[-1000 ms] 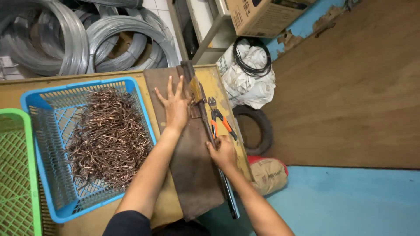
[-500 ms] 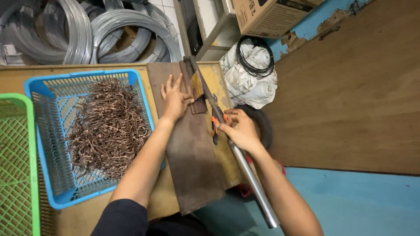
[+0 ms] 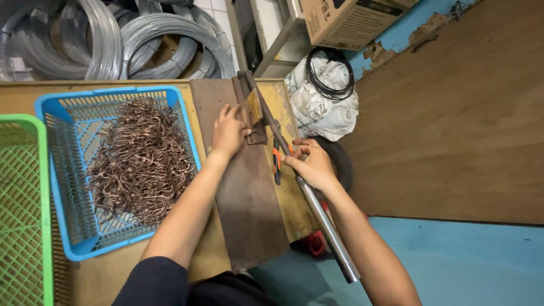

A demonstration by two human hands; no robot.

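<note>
My left hand (image 3: 228, 131) lies flat, fingers apart, on a long rusty steel plate (image 3: 243, 204) on the wooden bench, right beside a small rusty bracket (image 3: 253, 122) fixed to the plate. My right hand (image 3: 310, 162) grips a long metal lever bar (image 3: 323, 218) that runs from that bracket down past the bench's near edge. Orange-handled pliers (image 3: 276, 163) lie on the bench just left of my right hand. A blue plastic basket (image 3: 68, 187) to the left holds a heap of bent copper-coloured wire hooks (image 3: 141, 164).
A green plastic basket (image 3: 22, 226) sits at the far left. Coils of grey steel wire (image 3: 113, 39) lie behind the bench. A white sack with a black wire coil (image 3: 328, 90), a tyre (image 3: 340, 164), a cardboard box (image 3: 351, 20) and a brown board (image 3: 453, 113) are to the right.
My right hand has taken hold of the lever bar and swung its free end out past the bench's near edge. My left hand stays on the plate.
</note>
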